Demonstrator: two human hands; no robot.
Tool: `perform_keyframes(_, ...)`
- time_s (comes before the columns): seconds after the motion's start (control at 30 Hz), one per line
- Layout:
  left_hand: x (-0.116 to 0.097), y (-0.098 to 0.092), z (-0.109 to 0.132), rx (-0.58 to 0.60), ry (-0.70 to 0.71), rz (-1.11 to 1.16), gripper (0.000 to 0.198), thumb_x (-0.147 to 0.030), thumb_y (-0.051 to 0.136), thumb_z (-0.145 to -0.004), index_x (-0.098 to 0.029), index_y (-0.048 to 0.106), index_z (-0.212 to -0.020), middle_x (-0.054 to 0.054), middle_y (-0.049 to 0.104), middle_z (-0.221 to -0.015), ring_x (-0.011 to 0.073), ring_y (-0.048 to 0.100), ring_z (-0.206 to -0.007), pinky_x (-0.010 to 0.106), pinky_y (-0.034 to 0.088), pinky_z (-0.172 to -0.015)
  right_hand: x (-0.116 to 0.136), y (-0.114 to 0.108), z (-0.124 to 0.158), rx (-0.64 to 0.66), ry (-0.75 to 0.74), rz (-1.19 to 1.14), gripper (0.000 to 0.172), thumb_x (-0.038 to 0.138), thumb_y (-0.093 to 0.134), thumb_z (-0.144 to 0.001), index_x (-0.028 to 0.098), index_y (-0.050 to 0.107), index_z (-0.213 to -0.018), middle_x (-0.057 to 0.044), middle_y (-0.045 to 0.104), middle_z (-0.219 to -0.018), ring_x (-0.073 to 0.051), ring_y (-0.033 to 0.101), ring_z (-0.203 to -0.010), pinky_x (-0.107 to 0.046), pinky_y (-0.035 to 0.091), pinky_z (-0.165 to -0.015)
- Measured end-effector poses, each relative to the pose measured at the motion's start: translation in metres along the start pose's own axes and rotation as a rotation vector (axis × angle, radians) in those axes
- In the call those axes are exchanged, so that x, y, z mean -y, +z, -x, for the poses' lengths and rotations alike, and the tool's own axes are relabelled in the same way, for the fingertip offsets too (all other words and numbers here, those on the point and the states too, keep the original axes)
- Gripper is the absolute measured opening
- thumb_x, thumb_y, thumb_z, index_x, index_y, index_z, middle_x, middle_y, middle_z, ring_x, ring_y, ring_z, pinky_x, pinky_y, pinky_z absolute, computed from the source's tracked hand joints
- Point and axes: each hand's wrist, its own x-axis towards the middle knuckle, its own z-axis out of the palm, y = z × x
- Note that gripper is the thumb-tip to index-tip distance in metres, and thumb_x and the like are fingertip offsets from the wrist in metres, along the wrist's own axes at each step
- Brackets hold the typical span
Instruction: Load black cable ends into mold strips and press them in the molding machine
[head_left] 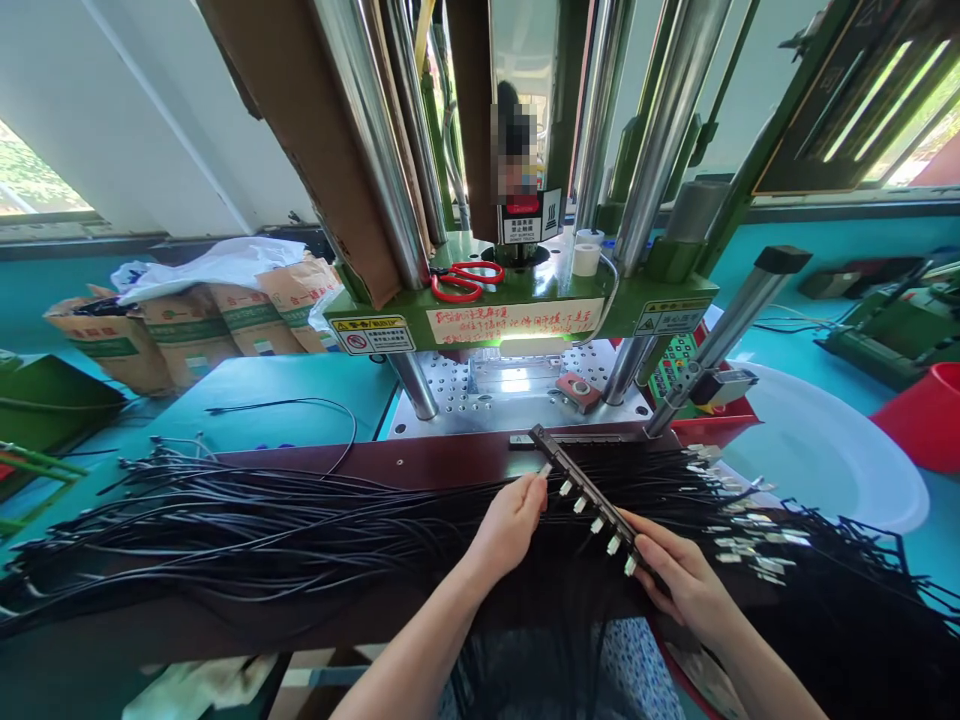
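My right hand [684, 578] is closed around the lower end of a narrow dark metal bar [585, 484], held at a slant over the bench. Several silvery cable connectors [597, 524] stick out along its near side, with black cables hanging below them. My left hand [511, 520] pinches a small pale cable connector [546, 470] at the bar's upper end; whether it is seated in the bar cannot be made out. Another slim metal bar [577, 440] lies on the bench edge just behind. Bundles of black cables [300, 530] spread across the bench to the left.
Ahead stands a green press [637, 310] with steel columns, and red-handled scissors [466, 281] lie on it. A reddish block [577, 392] sits on the perforated plate [450, 405]. More cables with silvery ends [757, 550] lie at right, near a large white basin [847, 450].
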Motion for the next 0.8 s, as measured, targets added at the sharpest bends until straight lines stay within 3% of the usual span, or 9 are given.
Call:
perform_keyframes(0.37, -0.005, 0.001, -0.002, 0.041, 0.025, -0.16, 0.042, -0.052, 0.035, -0.082, -0.02, 0.037, -0.055, -0.004, 0.037, -0.047, 0.01, 0.031, -0.045, 0.024, 0.021, -0.047, -0.006, -0.003, -0.002, 0.056, -0.02, 0.092, 0.054, 0.053, 0.057, -0.077, 0.02, 0.055, -0.12, 0.005, 0.038, -0.048, -0.005, 0.027, -0.039, -0.016, 0.021, -0.034)
perform_keyframes(0.53, 0.0, -0.001, -0.002, 0.012, -0.004, -0.1, 0.044, -0.054, 0.037, -0.08, -0.019, 0.034, -0.054, -0.005, 0.033, -0.044, 0.0081, 0.026, -0.043, 0.023, 0.018, -0.043, 0.001, -0.001, -0.001, 0.126, -0.161, 0.362, 0.048, 0.047, 0.045, -0.085, 0.021, 0.05, -0.125, 0.002, 0.044, -0.054, -0.009, 0.034, -0.045, -0.021, 0.028, -0.041)
perform_keyframes(0.67, 0.001, 0.001, -0.001, 0.003, 0.01, 0.06, 0.041, -0.055, 0.038, -0.08, -0.019, 0.037, -0.059, -0.008, 0.029, -0.043, 0.0057, 0.022, -0.039, 0.021, 0.017, -0.04, 0.048, -0.012, -0.01, 0.28, -0.283, 0.735, 0.048, 0.038, 0.04, -0.089, 0.017, 0.041, -0.132, 0.001, 0.051, -0.058, -0.011, 0.041, -0.048, -0.021, 0.032, -0.046)
perform_keyframes(0.8, -0.016, -0.001, -0.008, 0.031, 0.039, 0.145, 0.039, -0.054, 0.044, -0.078, -0.016, 0.054, -0.083, -0.01, 0.028, -0.044, 0.0047, 0.022, -0.036, 0.019, 0.017, -0.037, 0.119, -0.022, -0.042, 0.436, -0.384, 1.156, 0.049, 0.025, 0.052, -0.079, 0.02, 0.047, -0.127, -0.005, 0.063, -0.094, -0.019, 0.056, -0.076, -0.025, 0.041, -0.066)
